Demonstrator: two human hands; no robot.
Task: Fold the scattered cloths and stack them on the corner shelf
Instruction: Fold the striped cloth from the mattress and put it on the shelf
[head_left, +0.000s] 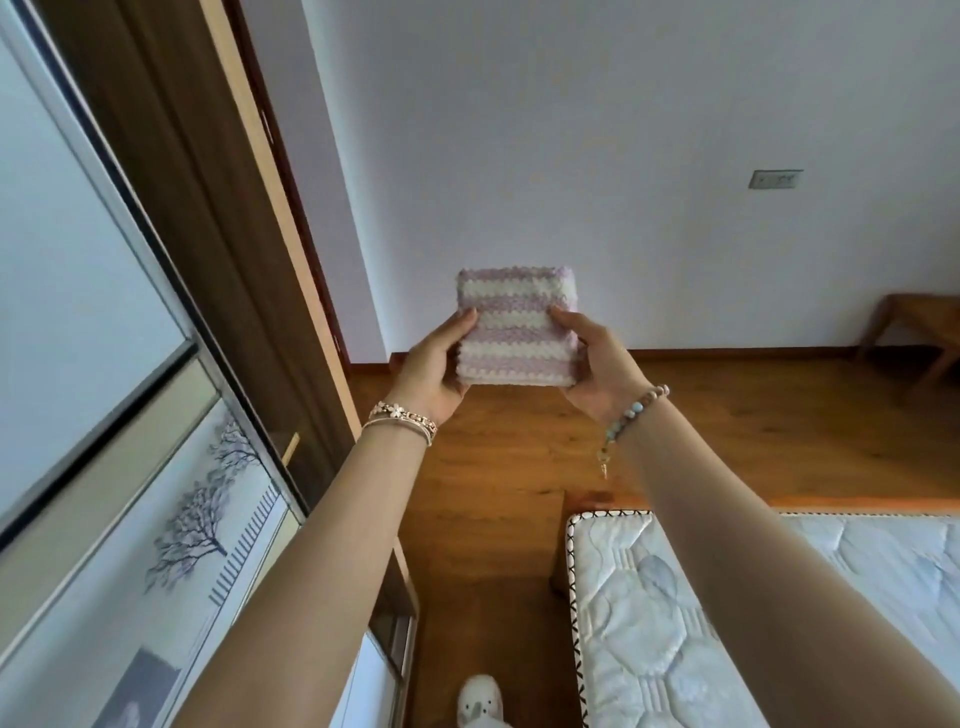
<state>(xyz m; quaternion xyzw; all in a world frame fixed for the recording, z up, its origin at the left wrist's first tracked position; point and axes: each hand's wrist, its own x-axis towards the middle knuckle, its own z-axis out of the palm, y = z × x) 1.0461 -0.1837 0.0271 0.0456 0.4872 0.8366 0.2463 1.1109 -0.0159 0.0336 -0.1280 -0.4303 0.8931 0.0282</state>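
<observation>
Holding up a folded cloth (517, 328), striped lilac and white, out in front at arm's length, above the wooden floor (727, 431) and against the pale wall (597, 130). Gripped from both sides: left hand (434, 366) clasping the left edge, thumb on the front face, fingers hidden behind; right hand (597, 358) clasping the right edge the same way. Folded into a thick, squarish bundle, stripes running level, lower edge sitting between the two palms. Bracelets (402, 418) circling the left wrist, a beaded bracelet (636, 410) with a small dangling charm on the right. Below right, a quilted mattress (753, 623), well apart from the cloth. Along the left, a sliding wardrobe door (130, 415) printed with bare trees. At the bottom edge, a white slipper (479, 699) on the floor.
</observation>
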